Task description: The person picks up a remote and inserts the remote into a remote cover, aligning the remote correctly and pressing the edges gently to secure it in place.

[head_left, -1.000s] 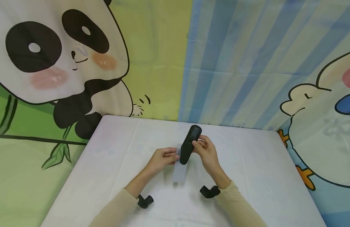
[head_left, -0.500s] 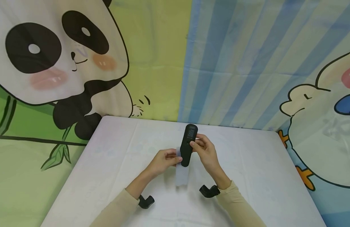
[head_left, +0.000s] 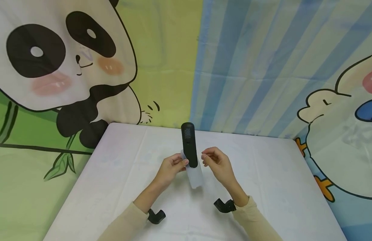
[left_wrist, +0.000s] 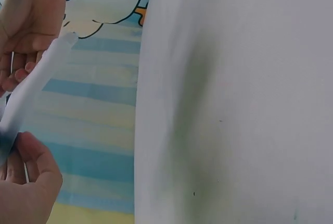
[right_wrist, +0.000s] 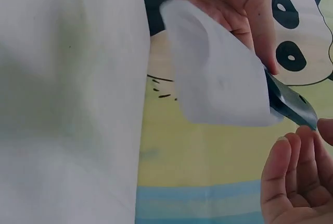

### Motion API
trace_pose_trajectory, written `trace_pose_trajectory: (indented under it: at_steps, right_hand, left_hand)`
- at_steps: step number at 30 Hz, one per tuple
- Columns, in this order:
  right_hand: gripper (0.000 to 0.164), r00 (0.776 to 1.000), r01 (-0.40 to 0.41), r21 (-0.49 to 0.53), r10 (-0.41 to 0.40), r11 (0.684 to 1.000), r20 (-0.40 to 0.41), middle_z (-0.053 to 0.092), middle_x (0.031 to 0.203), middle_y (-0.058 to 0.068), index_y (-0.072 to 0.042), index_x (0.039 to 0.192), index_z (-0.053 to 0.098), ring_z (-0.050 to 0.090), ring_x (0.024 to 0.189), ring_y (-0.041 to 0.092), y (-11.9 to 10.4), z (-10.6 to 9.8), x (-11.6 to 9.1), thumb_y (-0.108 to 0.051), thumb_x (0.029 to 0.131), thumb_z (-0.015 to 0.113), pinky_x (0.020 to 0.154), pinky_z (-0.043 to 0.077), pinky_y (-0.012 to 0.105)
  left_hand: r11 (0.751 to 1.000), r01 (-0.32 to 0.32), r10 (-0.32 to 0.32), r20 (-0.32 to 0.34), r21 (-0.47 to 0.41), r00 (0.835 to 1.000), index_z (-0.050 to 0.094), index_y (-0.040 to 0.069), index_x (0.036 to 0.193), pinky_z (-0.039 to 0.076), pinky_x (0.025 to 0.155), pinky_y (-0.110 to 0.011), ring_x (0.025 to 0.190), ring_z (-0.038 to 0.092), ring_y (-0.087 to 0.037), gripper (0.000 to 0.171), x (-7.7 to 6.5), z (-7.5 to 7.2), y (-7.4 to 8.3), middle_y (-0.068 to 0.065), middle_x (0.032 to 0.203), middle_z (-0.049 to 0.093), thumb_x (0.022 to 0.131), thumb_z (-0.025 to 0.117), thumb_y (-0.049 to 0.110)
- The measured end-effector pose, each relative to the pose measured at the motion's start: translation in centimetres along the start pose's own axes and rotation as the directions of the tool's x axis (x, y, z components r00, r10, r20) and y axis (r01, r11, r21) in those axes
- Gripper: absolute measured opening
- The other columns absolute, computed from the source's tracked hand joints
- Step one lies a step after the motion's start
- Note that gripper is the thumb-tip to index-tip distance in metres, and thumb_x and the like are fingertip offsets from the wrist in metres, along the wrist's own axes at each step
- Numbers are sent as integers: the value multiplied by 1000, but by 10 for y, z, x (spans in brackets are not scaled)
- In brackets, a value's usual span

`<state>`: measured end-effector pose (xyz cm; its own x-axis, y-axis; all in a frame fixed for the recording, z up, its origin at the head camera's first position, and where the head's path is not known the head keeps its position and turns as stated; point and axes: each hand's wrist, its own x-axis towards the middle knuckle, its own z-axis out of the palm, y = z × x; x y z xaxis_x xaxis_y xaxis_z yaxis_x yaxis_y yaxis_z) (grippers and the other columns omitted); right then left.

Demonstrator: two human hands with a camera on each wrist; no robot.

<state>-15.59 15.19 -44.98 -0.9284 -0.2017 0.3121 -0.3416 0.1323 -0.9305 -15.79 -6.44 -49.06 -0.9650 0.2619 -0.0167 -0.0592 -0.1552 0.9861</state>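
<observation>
A cartoon-printed cloth backdrop (head_left: pixel 164 60) fills the rear, with a big panda (head_left: pixel 53 83) on the left, yellow and blue-striped panels in the middle and a white bird (head_left: pixel 345 147) on the right. In front of it stands a table with a white cover (head_left: pixel 113 174). Two beige sleeves, the left one (head_left: pixel 125 221) and the right one (head_left: pixel 258 222), reach in from the near edge. The left hand (head_left: pixel 169 170) pinches a black remote-like device (head_left: pixel 190 147) by its lower part, together with a thin whitish sheet (head_left: pixel 195 178), both raised above the table's middle. The right hand (head_left: pixel 219 166) is just beside the device's right edge, its fingers loosely bent and clasping neither object. The device stands nearly upright; the sheet lies behind its lower end and hangs below it. Each wrist carries a black elbow-shaped fitting, left (head_left: pixel 156 217) and right (head_left: pixel 225 206). Small pale print (head_left: pixel 189 133) marks the device's upper half.
</observation>
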Motion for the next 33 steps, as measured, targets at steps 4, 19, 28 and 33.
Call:
trace_pose_trajectory:
  at_steps: [4,19,28,33]
  right_hand:
    - [5,997,39,-99,-33,994,66,65,84,19,5,100,65,58,67,38,-16,2,-8,4,97,62,58,52,30]
    - [8,987,5,-88,9,996,158,69,84,14,2,101,68,61,70,39,7,5,-12,-1,99,61,61,53,27]
    - [9,981,-8,-30,13,1000,194,68,86,8,1,103,68,59,69,24,16,6,-14,0,99,60,60,50,27]
    - [11,976,47,-66,-32,997,215,67,87,8,3,104,66,59,69,28,13,8,-15,8,96,60,62,50,27]
  left_hand:
    - [997,10,-14,-54,-77,998,62,-4,127,54,89,-34,102,67,-20,37,0,0,0,-14,116,70,96,70,15]
    - [936,111,-73,124,-334,990,57,-2,134,48,95,-38,110,59,-21,35,-4,4,1,-3,117,69,102,60,12]
    - [936,98,-11,250,-338,968,61,5,129,47,94,-36,113,61,-23,25,-6,4,-1,-6,116,69,105,54,11]
    - [952,71,2,239,-297,971,61,4,129,45,94,-37,110,60,-19,26,-7,2,0,-5,118,67,105,54,11]
